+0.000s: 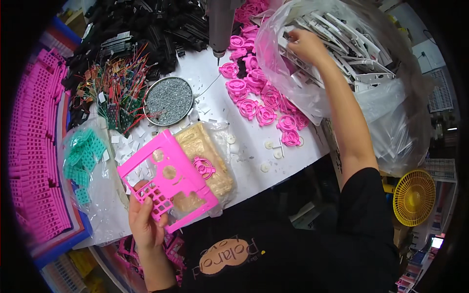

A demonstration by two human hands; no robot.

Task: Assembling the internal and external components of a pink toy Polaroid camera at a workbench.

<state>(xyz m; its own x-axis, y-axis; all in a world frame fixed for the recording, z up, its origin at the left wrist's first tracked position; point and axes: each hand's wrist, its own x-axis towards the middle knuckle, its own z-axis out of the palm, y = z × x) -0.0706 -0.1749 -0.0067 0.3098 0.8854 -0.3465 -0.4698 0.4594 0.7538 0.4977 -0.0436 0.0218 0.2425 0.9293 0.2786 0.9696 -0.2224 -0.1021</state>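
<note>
Your left fingers [146, 209] pinched the pink casing [185, 171], while your right fingers [296, 37], opening and hold unclear, risked dislodging overlapping white parts [359, 49] with a hasty pull.

The flat plastic housing with a square-holed grid [188, 178] at the tabletop's [251, 161] near edge is bright pink, as are the round ringed plastic parts [248, 109] toward the right edge and the stacked gridded plastic panels [36, 146] beyond the left. Thin moulded plastic strips [373, 78] at the far right corner are white. Black moulded plastic parts [163, 36] cover the far left; turquoise square-holed plastic pieces [87, 151] lie by the left edge. The tabletop is white.
</note>
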